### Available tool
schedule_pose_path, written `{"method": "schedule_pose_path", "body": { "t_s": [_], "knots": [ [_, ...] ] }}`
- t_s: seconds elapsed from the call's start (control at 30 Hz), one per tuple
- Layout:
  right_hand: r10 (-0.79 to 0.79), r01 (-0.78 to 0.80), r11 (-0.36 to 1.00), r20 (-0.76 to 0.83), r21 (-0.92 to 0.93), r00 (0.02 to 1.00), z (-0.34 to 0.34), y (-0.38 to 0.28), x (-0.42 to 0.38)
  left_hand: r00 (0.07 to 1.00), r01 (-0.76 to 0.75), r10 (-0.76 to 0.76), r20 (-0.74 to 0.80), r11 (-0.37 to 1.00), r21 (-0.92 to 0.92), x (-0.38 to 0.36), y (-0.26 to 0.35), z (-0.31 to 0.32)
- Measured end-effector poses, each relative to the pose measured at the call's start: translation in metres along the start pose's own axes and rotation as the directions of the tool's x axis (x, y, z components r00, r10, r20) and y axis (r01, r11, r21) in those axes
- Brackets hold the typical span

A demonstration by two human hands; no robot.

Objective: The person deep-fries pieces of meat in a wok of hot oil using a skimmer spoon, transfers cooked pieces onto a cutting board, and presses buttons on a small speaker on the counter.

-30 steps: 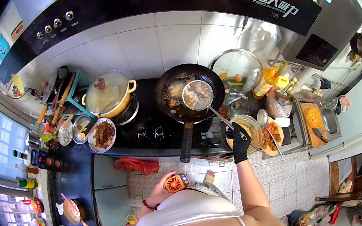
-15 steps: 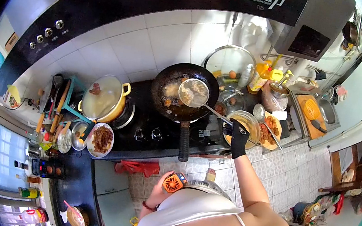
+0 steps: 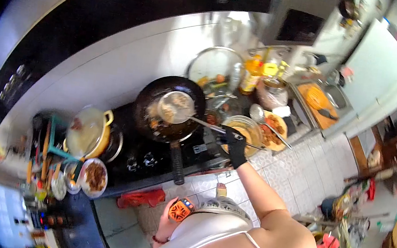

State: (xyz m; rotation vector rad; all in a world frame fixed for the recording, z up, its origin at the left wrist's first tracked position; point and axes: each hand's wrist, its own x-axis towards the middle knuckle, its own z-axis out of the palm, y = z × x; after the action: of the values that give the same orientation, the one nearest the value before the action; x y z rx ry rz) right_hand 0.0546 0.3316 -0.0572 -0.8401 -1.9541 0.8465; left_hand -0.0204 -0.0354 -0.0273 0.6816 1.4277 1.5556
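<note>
My right hand (image 3: 235,148), in a black glove, is closed around the handle of a mesh skimmer (image 3: 176,107). Bits of food lie in the skimmer's round mesh, held over the dark wok (image 3: 158,132), where browned pieces are visible. Under the gloved hand is a bowl (image 3: 255,124) of pale yellowish contents, partly covered by the hand. Close to my waist, my left hand (image 3: 165,224) grips an orange-and-black device (image 3: 180,210) whose exact kind I cannot make out. The wok's black handle (image 3: 177,164) points toward me.
A ladle (image 3: 259,115) rests across a plate of browned food (image 3: 272,143) at the right. A glass lid (image 3: 201,66) leans on the wall beside an oil bottle (image 3: 250,75). Left of the wok stands a lidded yellow pot (image 3: 101,142), near a plate of dark food (image 3: 95,177).
My view has turned, so the stove and wok appear farther left and tilted. The skimmer stays over the wok in my right hand, and my left hand keeps the device.
</note>
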Motion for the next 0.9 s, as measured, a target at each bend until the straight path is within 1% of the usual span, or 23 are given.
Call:
{"method": "schedule_pose_path", "body": {
  "t_s": [0.07, 0.13, 0.2, 0.23, 0.3, 0.33, 0.4, 0.43, 0.47, 0.5, 0.53, 0.6, 0.67, 0.7, 0.73, 0.8, 0.83, 0.87, 0.9],
  "knots": [
    [0.002, -0.002, 1.0, -0.014, -0.006, 1.0, 0.0, -0.003, -0.002, 1.0, -0.005, 0.005, 0.022, 1.0, 0.004, -0.002, -0.017, -0.001],
    [0.035, -0.035, 0.999, -0.02, 0.01, 0.999, 0.002, 0.002, -0.006, 0.995, 0.042, -0.041, 0.091, 0.999, 0.0, 0.002, -0.024, 0.005],
    [0.197, -0.187, 0.963, -0.037, 0.195, 0.98, -0.007, -0.018, -0.004, 0.984, 0.13, -0.113, 0.141, 0.985, -0.116, 0.007, -0.005, 0.029],
    [0.222, -0.207, 0.951, -0.041, 0.231, 0.974, -0.01, -0.023, -0.004, 0.971, 0.137, -0.121, 0.208, 0.988, -0.067, 0.012, -0.002, 0.035],
    [0.261, -0.236, 0.922, -0.044, 0.307, 0.964, -0.015, -0.023, -0.001, 0.94, 0.195, -0.173, 0.293, 0.98, -0.046, 0.022, -0.003, 0.05],
    [0.27, -0.254, 0.941, -0.045, 0.222, 0.962, -0.017, -0.019, 0.0, 0.922, 0.223, -0.2, 0.331, 0.974, -0.035, 0.025, -0.005, 0.061],
    [-0.01, 0.02, 0.992, -0.076, 0.123, 0.997, -0.025, -0.009, 0.0, 0.908, 0.245, -0.213, 0.36, 0.968, -0.046, 0.035, -0.008, 0.086],
    [0.122, -0.125, 0.957, 0.03, 0.26, 0.992, -0.037, -0.012, 0.003, 0.902, 0.272, -0.232, 0.364, 0.96, -0.064, 0.036, -0.005, 0.103],
    [0.232, -0.272, 0.884, 0.149, 0.38, 0.961, -0.045, -0.014, 0.008, 0.896, 0.297, -0.249, 0.368, 0.951, -0.08, 0.038, -0.004, 0.12],
    [0.425, -0.44, 0.503, 0.231, 0.744, 0.875, -0.044, -0.008, 0.008, 0.896, 0.268, -0.245, 0.369, 0.963, -0.012, 0.043, -0.005, 0.137],
    [0.454, -0.487, 0.466, 0.273, 0.738, 0.848, -0.054, 0.005, 0.012, 0.896, 0.238, -0.242, 0.372, 0.97, 0.056, 0.046, -0.007, 0.156],
    [0.459, -0.536, 0.307, 0.371, 0.786, 0.807, -0.067, 0.042, 0.019, 0.887, 0.182, -0.243, 0.393, 0.966, 0.185, 0.062, -0.013, 0.197],
    [0.407, -0.549, 0.232, 0.432, 0.803, 0.805, -0.101, 0.072, 0.03, 0.868, 0.152, -0.266, 0.42, 0.946, 0.286, 0.078, -0.023, 0.253],
    [0.356, -0.479, 0.309, 0.367, 0.822, 0.859, -0.122, 0.089, 0.039, 0.837, 0.28, -0.347, 0.423, 0.936, 0.213, 0.09, -0.023, 0.287],
    [0.346, -0.459, 0.375, 0.338, 0.805, 0.875, -0.159, 0.096, 0.048, 0.82, 0.34, -0.377, 0.432, 0.926, 0.162, 0.099, -0.035, 0.321],
    [0.361, -0.493, 0.139, 0.42, 0.859, 0.833, -0.228, 0.125, 0.068, 0.783, 0.456, -0.431, 0.448, 0.888, 0.058, 0.116, -0.068, 0.378],
    [0.373, -0.572, 0.176, 0.483, 0.801, 0.792, -0.266, 0.154, 0.077, 0.792, 0.397, -0.34, 0.507, 0.918, -0.005, 0.119, -0.103, 0.399],
    [0.37, -0.475, 0.295, 0.36, 0.829, 0.857, -0.284, 0.204, 0.082, 0.773, 0.405, -0.376, 0.512, 0.912, 0.058, 0.131, -0.106, 0.423],
    [0.454, -0.544, 0.072, 0.459, 0.836, 0.764, -0.353, 0.195, 0.097, 0.749, 0.413, -0.414, 0.517, 0.902, 0.123, 0.145, -0.104, 0.448]
  ]
}}
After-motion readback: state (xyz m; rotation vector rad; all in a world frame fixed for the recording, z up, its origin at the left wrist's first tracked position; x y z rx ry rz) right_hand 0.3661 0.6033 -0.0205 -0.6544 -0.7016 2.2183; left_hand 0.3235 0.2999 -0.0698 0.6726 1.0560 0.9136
